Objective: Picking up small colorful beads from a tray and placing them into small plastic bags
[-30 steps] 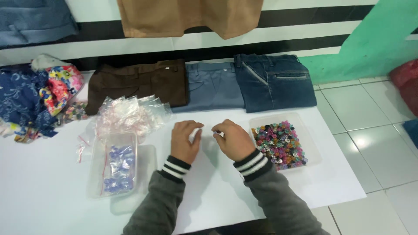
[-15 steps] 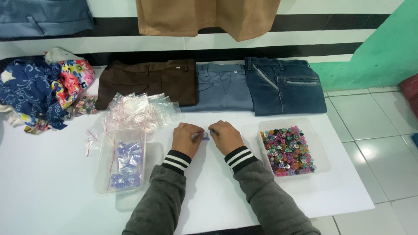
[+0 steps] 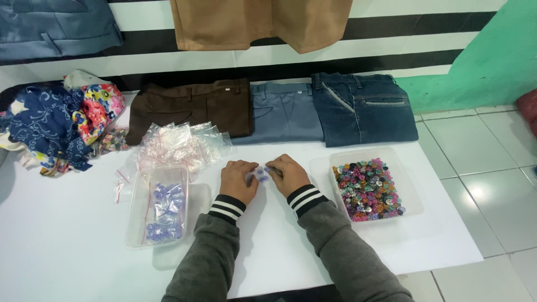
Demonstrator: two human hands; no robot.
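Observation:
My left hand (image 3: 238, 180) and my right hand (image 3: 287, 173) meet at the middle of the white table (image 3: 67, 263). Between their fingertips is a small clear bag with purple buttons (image 3: 259, 174), pinched from both sides. A clear tray of mixed coloured buttons (image 3: 367, 189) lies just right of my right hand. Left of my left hand sits a clear tub (image 3: 159, 206) holding filled bags of purple buttons. Behind the tub lies a heap of empty clear bags (image 3: 178, 143).
Three folded trousers lie along the table's back edge: brown (image 3: 193, 106), grey-blue (image 3: 282, 112), dark denim (image 3: 361, 109). A pile of flowered cloth (image 3: 61, 120) fills the back left corner. Tan cloth (image 3: 260, 22) hangs on the striped wall. Tiled floor (image 3: 481, 162) lies to the right.
My hands have drawn together over the small bag, and the right hand came in from beside the button tray. The camera view has also shifted.

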